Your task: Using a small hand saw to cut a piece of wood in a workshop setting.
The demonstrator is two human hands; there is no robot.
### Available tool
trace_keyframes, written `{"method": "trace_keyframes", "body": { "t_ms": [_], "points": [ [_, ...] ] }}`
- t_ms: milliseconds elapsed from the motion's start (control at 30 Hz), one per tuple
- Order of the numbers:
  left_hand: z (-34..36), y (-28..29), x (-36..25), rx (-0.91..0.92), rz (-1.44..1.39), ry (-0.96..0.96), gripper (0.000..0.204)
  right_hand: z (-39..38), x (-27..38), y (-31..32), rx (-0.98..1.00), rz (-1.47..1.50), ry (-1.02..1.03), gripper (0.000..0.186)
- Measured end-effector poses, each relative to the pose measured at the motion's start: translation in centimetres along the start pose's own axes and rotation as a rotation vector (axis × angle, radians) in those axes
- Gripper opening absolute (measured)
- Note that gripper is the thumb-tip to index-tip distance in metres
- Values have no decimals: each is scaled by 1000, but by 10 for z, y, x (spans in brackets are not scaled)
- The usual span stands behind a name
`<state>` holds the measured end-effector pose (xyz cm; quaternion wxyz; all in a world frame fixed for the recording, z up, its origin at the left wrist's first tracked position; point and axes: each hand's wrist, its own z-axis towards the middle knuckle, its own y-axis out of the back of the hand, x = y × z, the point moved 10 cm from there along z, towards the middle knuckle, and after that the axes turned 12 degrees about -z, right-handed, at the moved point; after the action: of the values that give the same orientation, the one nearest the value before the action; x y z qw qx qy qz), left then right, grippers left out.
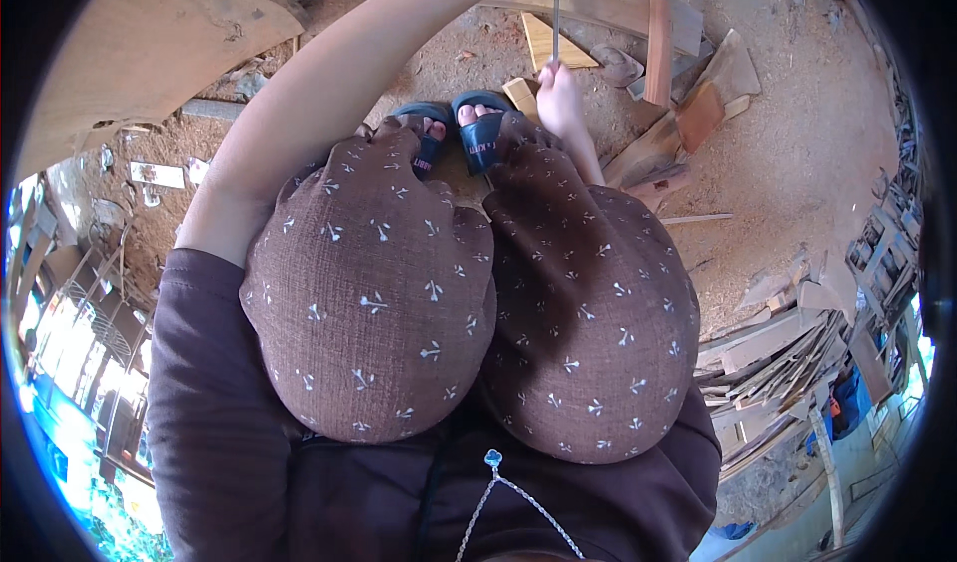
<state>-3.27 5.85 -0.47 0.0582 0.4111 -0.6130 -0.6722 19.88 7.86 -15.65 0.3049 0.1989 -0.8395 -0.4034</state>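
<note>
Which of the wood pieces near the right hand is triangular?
The yellow piece just beyond the right hand: it has three corners, while the small block is stubby and the brown board long and narrow.

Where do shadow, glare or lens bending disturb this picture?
Head view: shadow darkens the patterned brown trousers on the right leg; the right hand looks bright; glare bleaches the lower-left rim; the scrap-wood pile curves along the right rim.

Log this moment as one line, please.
right hand: gripping near end of thin rod | left forearm: reaches upper picture edge, grip not visible | nearby: triangular wood piece, wooden block
</note>
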Motion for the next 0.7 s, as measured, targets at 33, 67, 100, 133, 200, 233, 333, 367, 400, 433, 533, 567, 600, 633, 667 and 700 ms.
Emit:
{"method": "trace_keyframes", "body": {
  "t_ms": [33, 67, 100, 133, 200, 233, 333, 367, 400, 433, 533, 567, 600, 633, 667, 700],
  "points": [
    [1, -2, 0, 21, 17, -8, 12, 14, 8, 6, -31, -22, 4, 29],
    [1, -4, 1, 22, 18, -2, 12, 37, 17, 14, -18, -22, 22, 30],
    [2, -2, 1, -8, 14, 8, 12, 55, 24, 18, -1, -18, 41, 31],
    [4, 2, -1, -46, 3, 15, 13, 60, 24, 20, -2, -23, 45, 31],
    [4, -1, -2, -44, -3, 30, 13, 66, 27, 29, -98, -10, 73, 32],
    [0, -6, 9, -30, 11, 55, 13, 47, 27, 10, -33, 53, -9, 32],
    [0, -9, 7, -1, -31, 84, 14, -9, 2, -7, -127, 96, 45, 24],
    [2, -8, 4, -3, -34, 81, 14, -25, -11, -10, -160, 87, 61, 23],
    [1, -6, 5, -12, -24, 74, 14, -39, -11, -9, -183, 86, 78, 23],
    [1, -6, 7, -20, -13, 68, 15, -43, -14, -7, -178, 92, 77, 23],
    [-2, -6, 11, -3, 17, 66, 15, -29, -18, -16, 70, 103, 28, 25],
    [0, -4, 8, -5, 11, 61, 15, -13, -10, -3, 0, 94, 51, 26],
    [2, -2, 5, -10, 10, 54, 15, 6, -3, 10, -70, 87, 76, 26],
    [4, 0, 2, -16, 9, 48, 16, 23, 5, 13, -75, 84, 74, 26],
    [7, 2, -5, -22, 7, 41, 16, 41, 12, 20, -128, 17, 59, 26],
    [6, 0, -4, -4, 8, 52, 15, 49, 18, 20, -169, -41, 47, 26]
  ]
}}
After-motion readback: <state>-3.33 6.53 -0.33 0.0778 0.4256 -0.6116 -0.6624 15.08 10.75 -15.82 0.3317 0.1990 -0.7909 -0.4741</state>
